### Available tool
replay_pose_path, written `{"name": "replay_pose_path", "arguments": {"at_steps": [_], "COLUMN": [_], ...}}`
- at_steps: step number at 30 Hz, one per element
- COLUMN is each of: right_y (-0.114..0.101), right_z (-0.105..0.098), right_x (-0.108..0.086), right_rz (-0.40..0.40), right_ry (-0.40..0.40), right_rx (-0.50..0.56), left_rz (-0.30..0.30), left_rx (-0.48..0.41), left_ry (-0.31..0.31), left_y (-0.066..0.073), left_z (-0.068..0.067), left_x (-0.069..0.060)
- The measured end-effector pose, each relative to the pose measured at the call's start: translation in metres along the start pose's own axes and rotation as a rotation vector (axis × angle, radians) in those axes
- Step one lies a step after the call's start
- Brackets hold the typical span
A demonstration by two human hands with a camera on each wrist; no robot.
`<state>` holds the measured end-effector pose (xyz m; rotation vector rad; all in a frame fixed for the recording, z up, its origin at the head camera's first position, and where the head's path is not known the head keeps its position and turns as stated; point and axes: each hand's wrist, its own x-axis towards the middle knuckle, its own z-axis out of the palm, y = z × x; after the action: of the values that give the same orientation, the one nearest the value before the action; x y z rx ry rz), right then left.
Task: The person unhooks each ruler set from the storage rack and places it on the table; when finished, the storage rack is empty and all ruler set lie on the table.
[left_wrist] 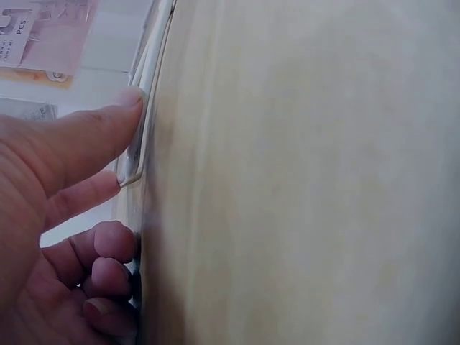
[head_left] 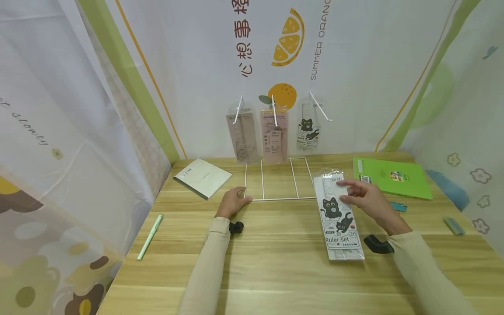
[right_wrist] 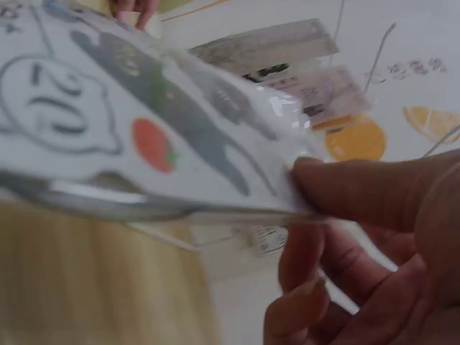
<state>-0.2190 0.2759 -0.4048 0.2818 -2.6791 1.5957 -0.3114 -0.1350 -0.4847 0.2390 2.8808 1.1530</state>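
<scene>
My right hand (head_left: 371, 202) pinches the upper right edge of a clear-wrapped ruler set (head_left: 339, 227) with black cats on its white card. In the right wrist view the thumb lies on the face of the ruler set (right_wrist: 79, 93), with fingers behind it. My left hand (head_left: 231, 204) pinches the front left corner of a white wire rack (head_left: 275, 199) between thumb and forefinger; its other fingers are curled, as the left wrist view shows. On the rack's hooks hang a grey ruler pack (head_left: 245, 135), a pink ruler pack (head_left: 268, 148) and another cat ruler set (head_left: 308, 131).
A pale notebook (head_left: 204, 178) and a light green pen (head_left: 150, 237) lie on the left of the wooden table (head_left: 275, 280). To the right are a green book (head_left: 393, 177), a small blue item (head_left: 399, 207) and a grey-green block (head_left: 454, 225). Printed curtains (head_left: 197, 87) surround the table.
</scene>
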Motion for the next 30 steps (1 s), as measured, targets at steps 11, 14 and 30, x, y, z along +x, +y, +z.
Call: {"name": "replay_pose_path", "arguments": {"at_steps": [11,14,30], "right_y": [0.059,0.066,0.069], "right_z": [-0.006,-0.004,0.003], "right_x": [-0.036,-0.042,-0.046], "right_rz": [0.354,0.357,0.188], "right_ry": [-0.161,-0.150,-0.131], "right_rx": [0.028,0.020,-0.239], "left_rz": [0.006,0.003,0.009], "left_rx": [0.001,0.000,0.011], "left_ry": [0.004,0.006,0.001], "left_y": [0.000,0.000,0.001], "left_z": [0.002,0.002,0.000], "left_x": [-0.002,-0.002,-0.002]}}
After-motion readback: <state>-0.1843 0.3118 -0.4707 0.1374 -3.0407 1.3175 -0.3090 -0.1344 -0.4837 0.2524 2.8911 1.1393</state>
